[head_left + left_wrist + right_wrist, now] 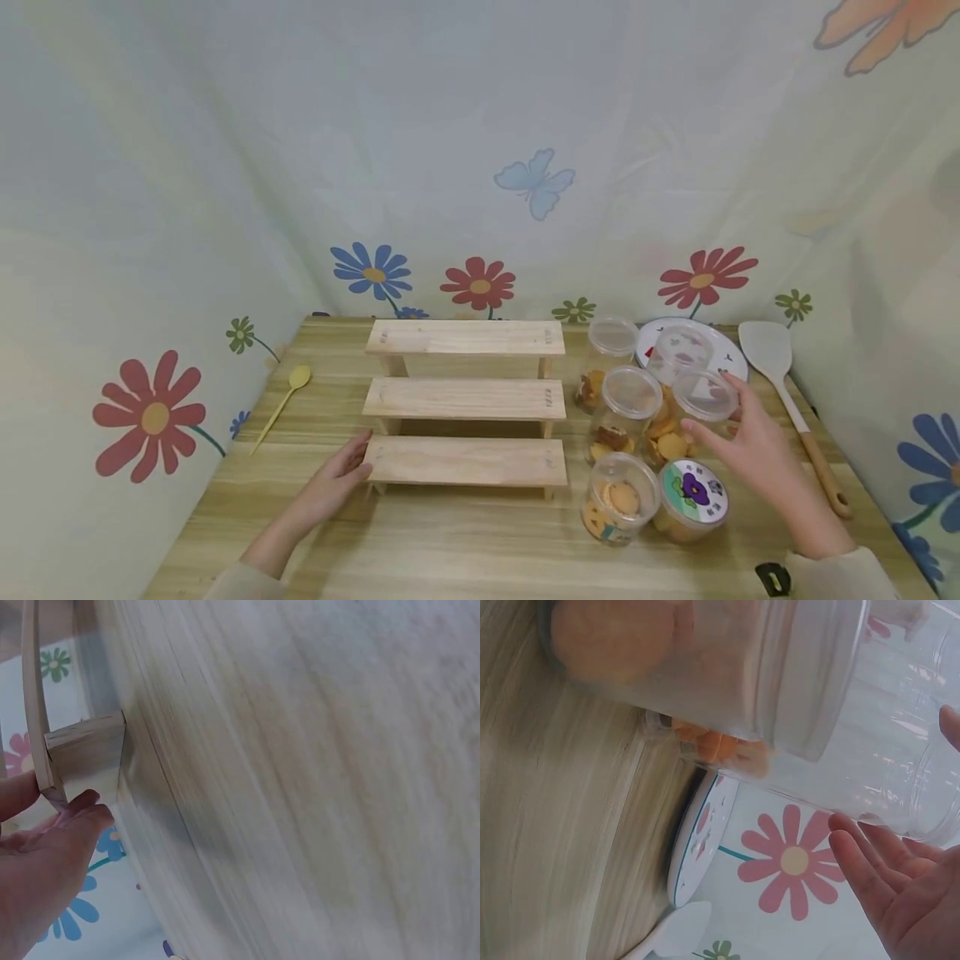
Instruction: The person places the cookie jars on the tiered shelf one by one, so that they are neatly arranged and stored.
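Spanning a jar (705, 396) are right fingers (860, 866); left fingers (88, 823) pinch a shelf (467, 461).

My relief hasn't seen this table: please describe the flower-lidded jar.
On the wooden table, right of the three wooden boards, stand round jars. Of the nearest two, take the right jar. Unlike its clear-topped neighbours, its lid shows a purple flower.

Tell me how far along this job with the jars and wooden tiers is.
Done, it seems: the three wooden tiers stand one behind another. In hand: the left hand pinches the end of the lowest tier; the right hand has thumb and fingers either side of a clear jar, though how firmly I cannot tell. Remaining, perhaps: moving jars onto the tiers, since all six visible jars are beside them.
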Demonstrator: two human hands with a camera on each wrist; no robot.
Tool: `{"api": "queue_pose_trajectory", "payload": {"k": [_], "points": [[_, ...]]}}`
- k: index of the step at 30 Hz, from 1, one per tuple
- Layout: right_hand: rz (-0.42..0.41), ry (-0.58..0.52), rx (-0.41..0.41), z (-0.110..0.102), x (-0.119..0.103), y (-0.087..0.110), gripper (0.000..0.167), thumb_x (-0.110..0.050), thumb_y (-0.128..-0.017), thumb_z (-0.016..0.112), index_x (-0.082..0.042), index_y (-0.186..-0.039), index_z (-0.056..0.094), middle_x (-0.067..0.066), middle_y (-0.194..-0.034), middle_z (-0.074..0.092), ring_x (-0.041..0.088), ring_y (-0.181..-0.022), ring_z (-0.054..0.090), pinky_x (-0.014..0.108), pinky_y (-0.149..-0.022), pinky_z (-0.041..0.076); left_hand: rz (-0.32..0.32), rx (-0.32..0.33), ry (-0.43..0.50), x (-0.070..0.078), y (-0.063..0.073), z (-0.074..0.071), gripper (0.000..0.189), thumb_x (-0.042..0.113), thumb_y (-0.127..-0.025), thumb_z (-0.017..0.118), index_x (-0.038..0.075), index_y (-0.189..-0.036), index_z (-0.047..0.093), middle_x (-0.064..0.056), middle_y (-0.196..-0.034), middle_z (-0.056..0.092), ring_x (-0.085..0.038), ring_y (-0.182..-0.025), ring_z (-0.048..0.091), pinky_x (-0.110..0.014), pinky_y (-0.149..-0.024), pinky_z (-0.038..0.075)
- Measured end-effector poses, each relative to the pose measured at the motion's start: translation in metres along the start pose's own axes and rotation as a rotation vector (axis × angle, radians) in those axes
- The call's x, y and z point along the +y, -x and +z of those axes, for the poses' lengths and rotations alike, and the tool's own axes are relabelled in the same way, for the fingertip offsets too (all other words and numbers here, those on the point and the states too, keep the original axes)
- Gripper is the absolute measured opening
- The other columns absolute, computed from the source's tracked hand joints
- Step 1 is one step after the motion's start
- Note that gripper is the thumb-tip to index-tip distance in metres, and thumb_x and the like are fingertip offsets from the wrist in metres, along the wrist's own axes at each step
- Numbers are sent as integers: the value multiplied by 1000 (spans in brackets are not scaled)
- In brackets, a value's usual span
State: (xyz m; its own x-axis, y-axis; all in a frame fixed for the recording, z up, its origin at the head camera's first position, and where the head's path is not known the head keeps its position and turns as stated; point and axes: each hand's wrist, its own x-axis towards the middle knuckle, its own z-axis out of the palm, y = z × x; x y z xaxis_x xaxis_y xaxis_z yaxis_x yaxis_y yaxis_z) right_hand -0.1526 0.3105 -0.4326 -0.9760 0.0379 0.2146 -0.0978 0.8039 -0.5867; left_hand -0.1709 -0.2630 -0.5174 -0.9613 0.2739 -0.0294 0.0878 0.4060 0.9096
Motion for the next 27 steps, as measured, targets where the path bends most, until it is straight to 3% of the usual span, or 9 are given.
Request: {"api": "queue_pose_trajectory", "payload": {"k": [14, 21, 27], "points": [[-11, -16, 90, 2, 0, 1, 93, -42, -83, 75, 2, -147, 24, 38, -119, 52, 52, -98, 58, 58, -75, 54, -82, 17, 73, 0, 1, 4, 58, 11, -101, 49, -5, -150, 21, -29, -150, 26, -40, -137, 27, -47, -111, 22], [15, -33, 98, -14, -9, 4, 95, -45, -84, 73, 2, -148, 21, 36, -121, 50, 51, -101, 56, 57, -76, 53, -52, 8, 65, -3, 2, 4, 57, 12, -102, 49, -7, -148, 23, -27, -151, 25, -39, -137, 27, -47, -110, 24], [-21, -36, 160, -27, -16, 5, 88, -35, -81, 78, 2, -144, 28, 34, -116, 54, 52, -99, 58, 50, -73, 53, -37, 1, 67, -2, 2, 4, 57, 13, -102, 49, -8, -148, 23, -28, -150, 25, -39, -135, 29, -46, -110, 27]]}}
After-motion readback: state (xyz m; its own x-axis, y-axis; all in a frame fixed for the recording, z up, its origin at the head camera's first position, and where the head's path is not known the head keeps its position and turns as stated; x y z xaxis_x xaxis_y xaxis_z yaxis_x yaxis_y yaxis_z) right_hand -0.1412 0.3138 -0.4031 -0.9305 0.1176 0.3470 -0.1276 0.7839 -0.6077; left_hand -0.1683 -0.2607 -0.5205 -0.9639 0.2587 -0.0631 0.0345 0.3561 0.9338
